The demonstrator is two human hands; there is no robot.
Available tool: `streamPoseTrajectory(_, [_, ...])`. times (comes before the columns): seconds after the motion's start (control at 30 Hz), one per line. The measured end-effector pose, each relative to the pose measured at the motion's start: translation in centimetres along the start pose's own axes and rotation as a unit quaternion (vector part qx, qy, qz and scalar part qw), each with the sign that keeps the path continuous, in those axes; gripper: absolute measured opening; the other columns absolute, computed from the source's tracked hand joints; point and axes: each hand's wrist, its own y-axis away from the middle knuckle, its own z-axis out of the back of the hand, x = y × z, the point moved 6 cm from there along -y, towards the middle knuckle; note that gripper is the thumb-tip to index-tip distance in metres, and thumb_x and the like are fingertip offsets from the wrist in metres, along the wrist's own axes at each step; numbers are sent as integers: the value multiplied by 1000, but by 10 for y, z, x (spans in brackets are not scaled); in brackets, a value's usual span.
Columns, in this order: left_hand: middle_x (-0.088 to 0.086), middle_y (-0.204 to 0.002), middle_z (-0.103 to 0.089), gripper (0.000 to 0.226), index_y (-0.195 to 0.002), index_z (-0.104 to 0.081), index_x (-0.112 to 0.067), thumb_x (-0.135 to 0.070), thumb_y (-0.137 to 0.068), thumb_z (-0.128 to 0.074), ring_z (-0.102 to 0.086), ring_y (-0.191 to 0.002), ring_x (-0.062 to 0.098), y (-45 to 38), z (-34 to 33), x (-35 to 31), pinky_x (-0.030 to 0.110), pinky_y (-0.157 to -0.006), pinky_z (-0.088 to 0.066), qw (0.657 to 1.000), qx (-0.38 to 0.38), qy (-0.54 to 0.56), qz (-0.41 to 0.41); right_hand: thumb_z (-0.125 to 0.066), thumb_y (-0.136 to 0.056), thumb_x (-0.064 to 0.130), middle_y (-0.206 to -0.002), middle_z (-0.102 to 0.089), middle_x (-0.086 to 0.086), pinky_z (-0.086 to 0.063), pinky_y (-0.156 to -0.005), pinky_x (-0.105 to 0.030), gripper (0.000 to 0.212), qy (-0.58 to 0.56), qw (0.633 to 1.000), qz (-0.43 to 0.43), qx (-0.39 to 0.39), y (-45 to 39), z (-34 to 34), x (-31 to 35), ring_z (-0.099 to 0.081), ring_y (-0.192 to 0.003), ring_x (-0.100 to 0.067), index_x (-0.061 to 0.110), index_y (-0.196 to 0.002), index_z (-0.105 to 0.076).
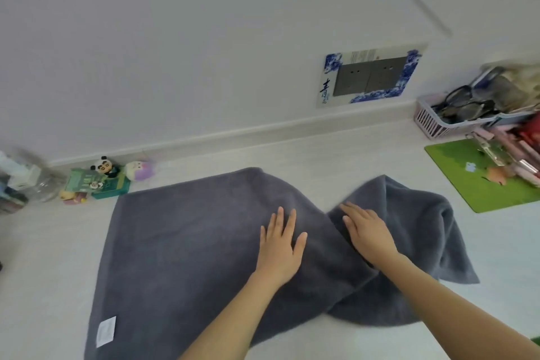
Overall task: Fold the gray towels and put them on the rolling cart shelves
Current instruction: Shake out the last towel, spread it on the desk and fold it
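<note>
Towel (187,242): gray, spread on the white surface (350,155), right part bunched and twisted.
Hands: left hand (280,245) and right hand (369,232) lie flat, fingers straight, pressing the cloth.
Progress: early; folding unfinished.
Cart: not visible.

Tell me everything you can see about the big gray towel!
The gray towel looks soft and fluffy, like dark terry cloth. Its left part lies spread flat on the pale table; its right part is bunched and twisted into folds. A small white label sits near its lower left corner. The left hand rests flat on its middle, and the right hand presses with straight fingers where the bunched part starts.
</note>
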Motion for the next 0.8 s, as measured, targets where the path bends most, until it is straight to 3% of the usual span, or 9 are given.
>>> streamPoseTrajectory(0.13, [2,-155,25,66,-148,21,-28,-53,-98,-15,18,-145,19,-16,-18,-1,44,-116,13,994,-13,43,102,-26,-100,43,-158,-10,9,-20,-110,-41,52,98,989,-2,109,-26,-9,-30,-17,-140,-25,38,-149,-7])
streamPoseTrajectory(0.2, [3,-157,23,67,-146,22,-26,-54,-97,-14,17,-144,13,-18,-23,11,39,-115,15,985,-51,61,152,-29,-99,47,-153,-23,4,-25,-105,-40,53,144,984,31,102,-37,-6,-36,-28,-132,-26,37,-148,-14])
streamPoseTrajectory(0.3, [-3,-158,16,62,-139,22,-28,-55,-94,-10,15,-138,-3,-20,-22,22,26,-114,17,975,-116,103,161,-37,-95,51,-134,-42,3,-24,-100,-36,42,164,978,88,94,-57,0,-39,-36,-121,-23,33,-132,-43])
streamPoseTrajectory(0.43, [-9,-158,9,58,-147,13,-24,-41,-102,-20,7,-138,-6,-21,-19,22,18,-111,17,967,-137,138,163,-53,-92,41,-114,-49,4,-27,-96,-30,25,16,996,83,34,-78,27,-68,-40,-113,-21,20,-99,-63])
streamPoseTrajectory(0.5, [-11,-158,7,59,-149,10,-23,-38,-102,-22,6,-137,-7,-21,-18,23,18,-112,16,967,-142,133,167,-58,-91,30,-93,-58,1,-34,-82,-28,19,-92,995,22,7,-84,48,-95,-52,-100,-24,13,-85,-60])
streamPoseTrajectory(0.6, [-12,-158,6,60,-149,10,-25,-40,-101,-23,7,-136,-8,-20,-20,22,20,-113,15,963,-143,146,175,-55,-93,26,-72,-59,-3,-34,-61,-29,20,-214,974,-71,-28,-80,85,-124,-56,-78,-26,9,-82,-53])
streamPoseTrajectory(0.7, [-12,-158,5,59,-148,10,-28,-42,-101,-22,6,-138,-6,-23,-19,18,24,-115,15,957,-150,175,177,-53,-94,25,-66,-57,0,-36,-56,-21,20,-264,960,-24,-93,-59,114,-110,-54,-68,-14,12,-79,-51])
streamPoseTrajectory(0.73, [-12,-158,4,58,-148,9,-29,-42,-101,-21,6,-141,-2,-23,-18,15,26,-117,13,953,-153,187,182,-54,-93,25,-63,-56,3,-37,-56,-18,21,-278,958,15,-74,-49,120,-97,-52,-64,-7,14,-75,-51])
streamPoseTrajectory(0.8, [-16,-157,3,58,-150,5,-32,-45,-100,-22,7,-144,8,-20,-13,11,31,-118,9,937,-156,236,203,-58,-92,26,-59,-50,8,-36,-58,-14,29,-270,954,104,75,-32,114,-68,-47,-59,-2,16,-66,-51])
